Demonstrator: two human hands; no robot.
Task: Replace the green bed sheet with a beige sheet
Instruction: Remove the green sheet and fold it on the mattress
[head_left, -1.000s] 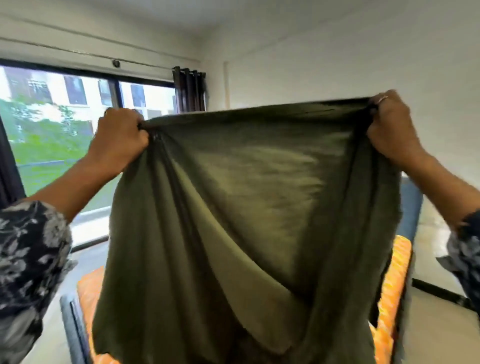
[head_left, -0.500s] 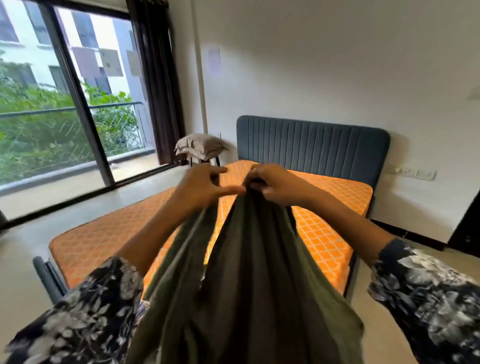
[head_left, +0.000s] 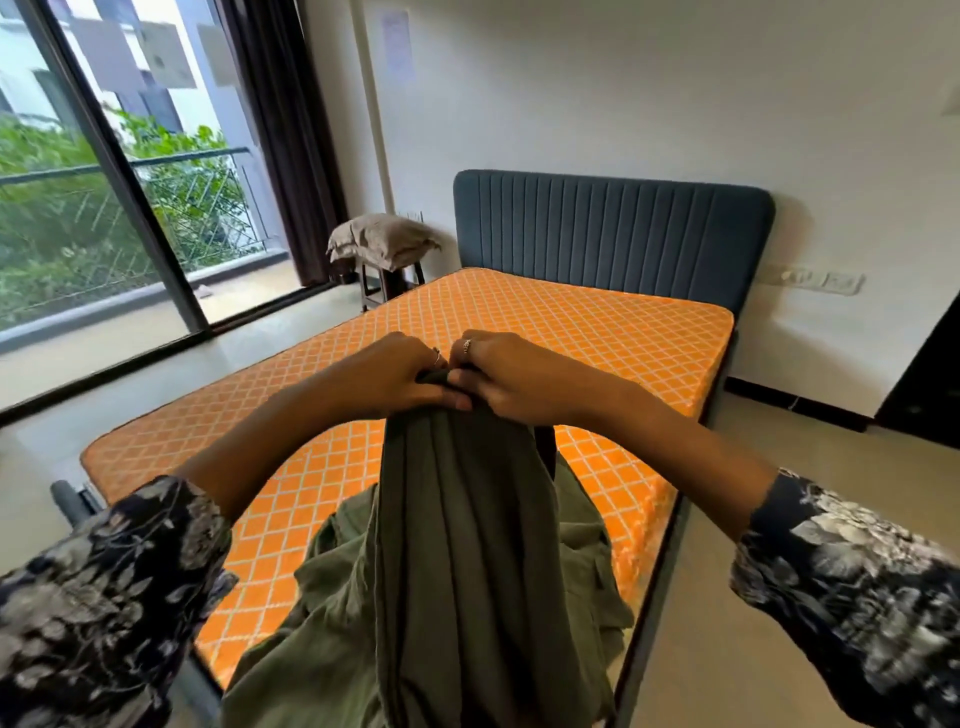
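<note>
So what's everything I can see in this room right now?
green sheet: one, olive green, hanging folded over the near end of the bed
mattress: one, orange with white diamond lines, bare on the bed
headboard: one, dark blue, against the wall
pillow: one, beige-grey, on a stool
stool: one, dark, left of the headboard
curtain: one, dark, beside the window
window: one, dark-framed, left side
left hand: gripping the sheet's top edge
right hand: gripping the same edge, beside the left
</note>
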